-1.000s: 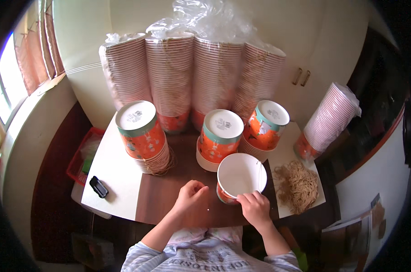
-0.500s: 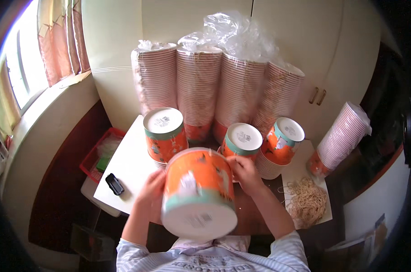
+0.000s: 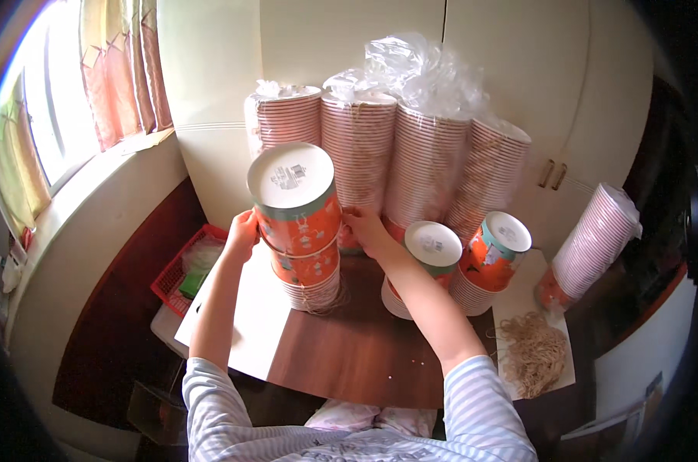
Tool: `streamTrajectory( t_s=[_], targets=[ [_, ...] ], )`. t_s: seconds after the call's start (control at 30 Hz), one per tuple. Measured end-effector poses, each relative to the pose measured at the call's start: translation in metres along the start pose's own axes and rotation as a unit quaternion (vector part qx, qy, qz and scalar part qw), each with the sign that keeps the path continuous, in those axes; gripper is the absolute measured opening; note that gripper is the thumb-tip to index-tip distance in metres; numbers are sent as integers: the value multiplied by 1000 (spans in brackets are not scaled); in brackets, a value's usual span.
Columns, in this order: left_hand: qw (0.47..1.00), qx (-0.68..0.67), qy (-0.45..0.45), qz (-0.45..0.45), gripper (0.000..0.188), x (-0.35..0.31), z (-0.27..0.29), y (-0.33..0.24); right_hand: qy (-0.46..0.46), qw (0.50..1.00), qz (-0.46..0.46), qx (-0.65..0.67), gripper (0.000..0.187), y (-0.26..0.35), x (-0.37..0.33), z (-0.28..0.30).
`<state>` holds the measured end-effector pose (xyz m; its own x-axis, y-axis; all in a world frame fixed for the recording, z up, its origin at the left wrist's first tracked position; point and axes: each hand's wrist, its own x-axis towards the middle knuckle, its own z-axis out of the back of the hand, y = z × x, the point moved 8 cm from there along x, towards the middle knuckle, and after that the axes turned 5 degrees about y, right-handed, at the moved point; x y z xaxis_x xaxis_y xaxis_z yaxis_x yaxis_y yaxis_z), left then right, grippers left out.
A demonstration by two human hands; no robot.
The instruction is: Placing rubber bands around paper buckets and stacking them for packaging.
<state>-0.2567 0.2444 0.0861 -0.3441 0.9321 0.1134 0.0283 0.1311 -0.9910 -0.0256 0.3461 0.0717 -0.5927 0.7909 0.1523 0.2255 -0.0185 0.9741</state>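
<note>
An upside-down orange paper tub with a green band and a white base is between my two hands, over the left stack of nested tubs. My left hand is closed on its left side near the rim. My right hand grips the opposite side, its fingertips partly hidden behind the tub. Whether the rim rests fully on the stack, I cannot tell. Two shorter inverted stacks stand to the right: a nearer one partly behind my right forearm, and another beyond it.
Several tall plastic-wrapped tub stacks line the back of the table. Another wrapped stack leans at the right. A bundle of beige string lies at the right edge. A red basket sits beyond the left edge.
Both my hands have carried the tub from close to my body forward and left, onto or just over the left stack. The view has shifted slightly.
</note>
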Motion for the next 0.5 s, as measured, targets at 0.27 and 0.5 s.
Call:
streamTrajectory(
  t_s=[0.27,0.5],
  targets=[
    [998,-13,-37,50,17,-4,6,60,-52,998,-9,-41,17,-46,2,14],
    [995,-8,-12,97,16,-12,21,101,-68,995,-79,7,19,-58,-18,-5]
  ],
)
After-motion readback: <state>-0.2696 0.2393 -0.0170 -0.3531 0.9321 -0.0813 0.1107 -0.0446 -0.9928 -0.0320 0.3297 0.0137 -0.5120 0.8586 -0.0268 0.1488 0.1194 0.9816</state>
